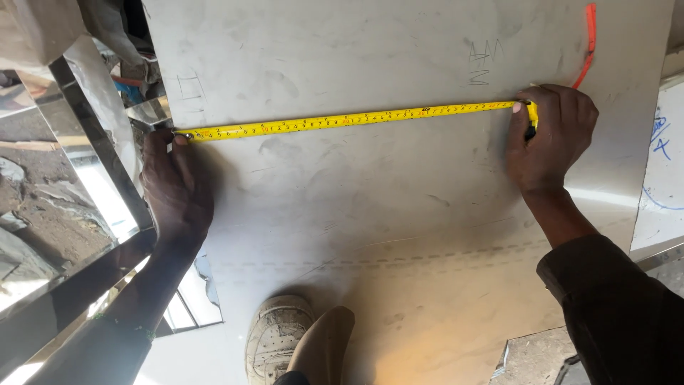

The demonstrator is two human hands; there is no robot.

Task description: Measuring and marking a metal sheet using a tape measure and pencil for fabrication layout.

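A yellow tape measure blade (342, 120) lies stretched across a large grey metal sheet (399, 235). My left hand (174, 185) presses the blade's hooked end against the sheet's left edge with the thumb. At the right, my right hand (552, 135) is closed around the tape measure's case, which is mostly hidden under the fingers, holding the blade flat on the sheet. An orange strap (588, 39) runs from the case toward the top right. Faint pencil marks (483, 60) sit above the blade.
My shoe (274, 335) and knee rest on the sheet's near part. Shiny metal bars and a frame (92, 142) stand at the left beside the sheet. A white board with blue scribbles (662, 157) lies at the right edge. Dirt ground shows at the lower right.
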